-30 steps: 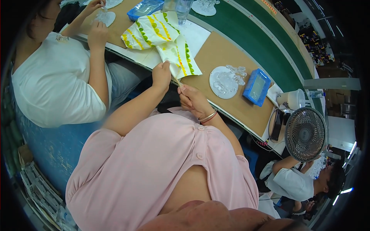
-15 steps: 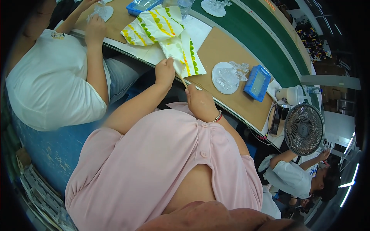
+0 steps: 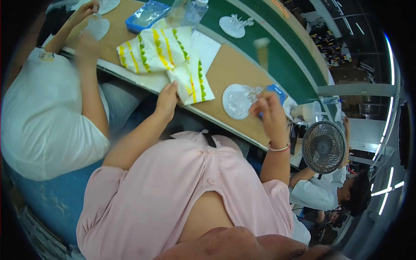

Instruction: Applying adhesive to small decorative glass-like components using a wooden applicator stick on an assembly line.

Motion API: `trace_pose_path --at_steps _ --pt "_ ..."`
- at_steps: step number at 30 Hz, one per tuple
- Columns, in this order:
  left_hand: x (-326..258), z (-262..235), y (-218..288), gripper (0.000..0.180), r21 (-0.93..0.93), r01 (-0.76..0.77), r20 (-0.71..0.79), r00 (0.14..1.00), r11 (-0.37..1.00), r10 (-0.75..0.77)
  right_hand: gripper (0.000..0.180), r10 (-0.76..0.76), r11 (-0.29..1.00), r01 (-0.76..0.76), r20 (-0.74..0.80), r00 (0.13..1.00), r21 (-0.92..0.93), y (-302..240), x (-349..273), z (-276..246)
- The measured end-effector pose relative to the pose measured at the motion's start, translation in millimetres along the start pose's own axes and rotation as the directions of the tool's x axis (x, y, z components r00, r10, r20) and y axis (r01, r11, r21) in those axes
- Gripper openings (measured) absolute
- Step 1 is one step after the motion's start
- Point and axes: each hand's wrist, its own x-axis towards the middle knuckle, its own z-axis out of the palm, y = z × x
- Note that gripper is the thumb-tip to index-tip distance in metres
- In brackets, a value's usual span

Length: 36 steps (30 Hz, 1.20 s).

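My left hand (image 3: 166, 102) is closed on the lower edge of a white cloth (image 3: 162, 51) with yellow and green stripes, which lies crumpled over the table's front edge. My right hand (image 3: 272, 113) is raised over the table's right part, gripping a thin brush (image 3: 262, 54). Its pale, wide end points away from me, smeared by motion. Just beyond that hand is a white disc (image 3: 232, 103) with clear, lumpy plastic-looking pieces on it. A blue tray (image 3: 276, 91) is partly hidden behind my fingers.
Farther back on the green surface sits another white disc (image 3: 231, 28) with clear pieces. A clear bottle (image 3: 197, 11) and a second blue tray (image 3: 147, 16) stand behind the cloth. At right are a white bucket (image 3: 307, 112) and a fan (image 3: 324, 147). A person (image 3: 52, 112) works at left.
My right hand has left the cloth and moved right and up with the brush, whose pale end now shows. My left hand stays at the cloth. The whole view has shifted a little.
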Motion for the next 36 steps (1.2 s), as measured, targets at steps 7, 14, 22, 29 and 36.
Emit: trace_pose_path --at_steps 7,14,22,29,36 --pt "-46 -29 36 0.038 0.59 -0.144 0.199 0.979 0.794 0.03 0.011 -0.084 0.995 0.058 -0.374 0.923 -0.081 51 165 -73" --pt "-62 -23 68 0.039 0.532 -0.771 0.498 0.619 0.35 0.607 0.037 -0.217 0.901 -0.04 -0.529 0.82 -0.432 94 303 -62" --pt "-11 70 136 0.008 0.606 -0.776 0.418 0.496 0.174 0.761 0.028 -0.019 0.83 -0.318 -0.593 0.805 -0.458 153 335 -66" --pt "84 86 225 0.013 0.77 -0.627 0.396 0.324 -0.118 0.859 0.018 -0.184 0.907 0.012 -0.371 0.91 -0.42 89 283 -118" --pt "149 108 256 0.012 0.765 -0.451 0.644 0.513 -0.46 0.568 0.015 -0.103 0.857 0.061 -0.054 0.993 -0.511 102 211 -93"
